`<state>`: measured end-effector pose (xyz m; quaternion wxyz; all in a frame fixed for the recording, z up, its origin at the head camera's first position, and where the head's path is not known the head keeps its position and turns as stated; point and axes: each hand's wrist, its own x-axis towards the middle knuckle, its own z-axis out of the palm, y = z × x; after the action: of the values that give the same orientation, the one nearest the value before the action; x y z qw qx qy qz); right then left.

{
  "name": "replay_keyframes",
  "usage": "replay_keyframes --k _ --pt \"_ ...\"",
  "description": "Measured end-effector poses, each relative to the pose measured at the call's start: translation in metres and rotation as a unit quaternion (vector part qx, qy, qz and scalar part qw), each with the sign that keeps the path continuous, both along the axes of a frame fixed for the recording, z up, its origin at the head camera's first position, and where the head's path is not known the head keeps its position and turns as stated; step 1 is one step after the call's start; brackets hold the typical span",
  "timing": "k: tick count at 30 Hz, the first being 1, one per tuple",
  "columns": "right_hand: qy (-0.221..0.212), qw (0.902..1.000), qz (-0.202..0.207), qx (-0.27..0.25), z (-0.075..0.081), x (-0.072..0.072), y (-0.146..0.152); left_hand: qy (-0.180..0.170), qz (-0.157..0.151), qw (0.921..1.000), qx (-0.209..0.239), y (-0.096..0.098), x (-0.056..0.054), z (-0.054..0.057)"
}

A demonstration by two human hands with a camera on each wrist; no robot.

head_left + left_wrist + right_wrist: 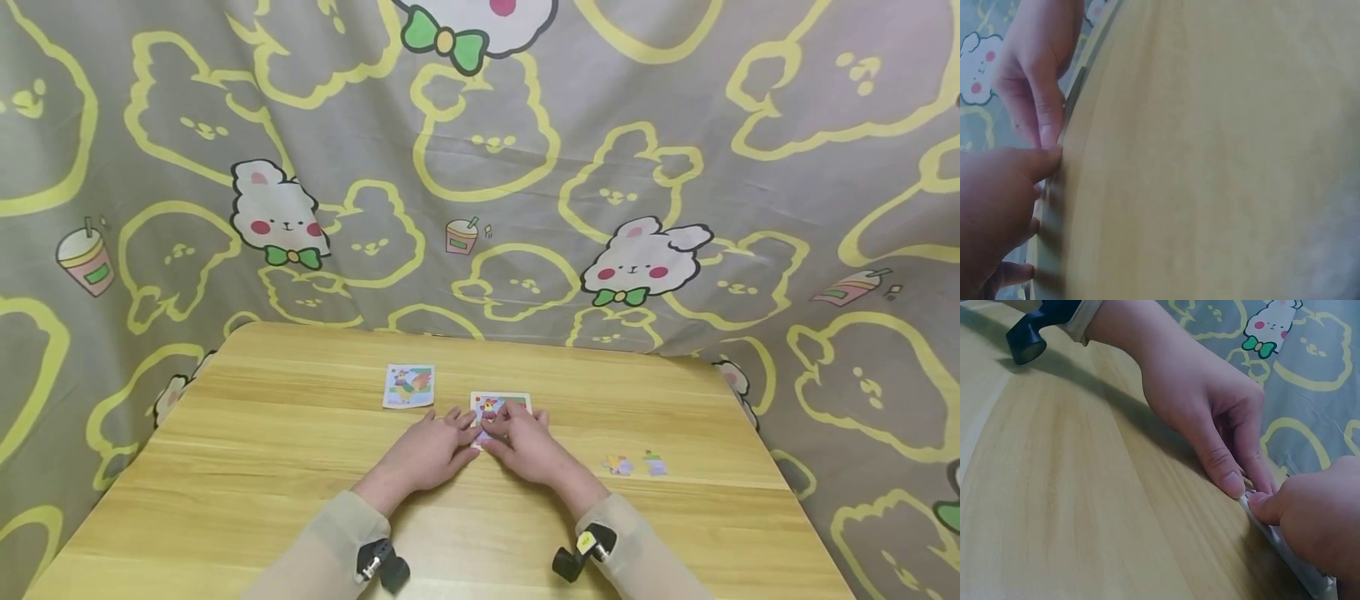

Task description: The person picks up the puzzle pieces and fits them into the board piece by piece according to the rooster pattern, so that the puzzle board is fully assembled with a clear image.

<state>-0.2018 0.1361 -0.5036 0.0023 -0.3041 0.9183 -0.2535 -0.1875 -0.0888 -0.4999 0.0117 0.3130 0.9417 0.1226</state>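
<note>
A small white-framed jigsaw puzzle (501,398) with a rooster picture lies mid-table between the hands. My left hand (429,450) rests at its left side, fingers spread, with the thumb and index fingertip at the near left part. My right hand (525,442) reaches over the puzzle from the right, thumb and index finger drawn together in a pinch at its lower left area. The piece under those fingertips is mostly hidden. In the right wrist view the puzzle board (1291,556) shows only as a thin edge under both hands.
A square rooster picture card (409,386) lies behind the left hand. Two loose puzzle pieces, one orange and lilac (618,464) and one green and lilac (655,463), lie right of the right hand. A patterned curtain (510,208) hangs behind the wooden table (262,433).
</note>
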Motion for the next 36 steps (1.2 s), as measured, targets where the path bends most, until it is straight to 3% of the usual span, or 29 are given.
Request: replay_keyframes --k 10,20,26,36 --pt "-0.037 0.9992 -0.01 -0.012 0.006 -0.003 0.003 0.019 0.002 0.9997 0.013 0.003 -0.002 0.0" --pt "-0.018 0.9996 0.008 -0.02 0.004 -0.002 0.009 0.015 -0.007 0.9995 0.025 0.001 -0.004 0.005" --pt "-0.022 0.9976 0.028 -0.06 0.007 0.006 0.031 0.012 -0.006 0.9998 0.015 0.0 -0.005 0.005" --pt "0.006 0.9971 -0.011 -0.075 0.011 0.02 0.088 0.016 -0.015 0.9994 0.028 -0.004 -0.005 0.003"
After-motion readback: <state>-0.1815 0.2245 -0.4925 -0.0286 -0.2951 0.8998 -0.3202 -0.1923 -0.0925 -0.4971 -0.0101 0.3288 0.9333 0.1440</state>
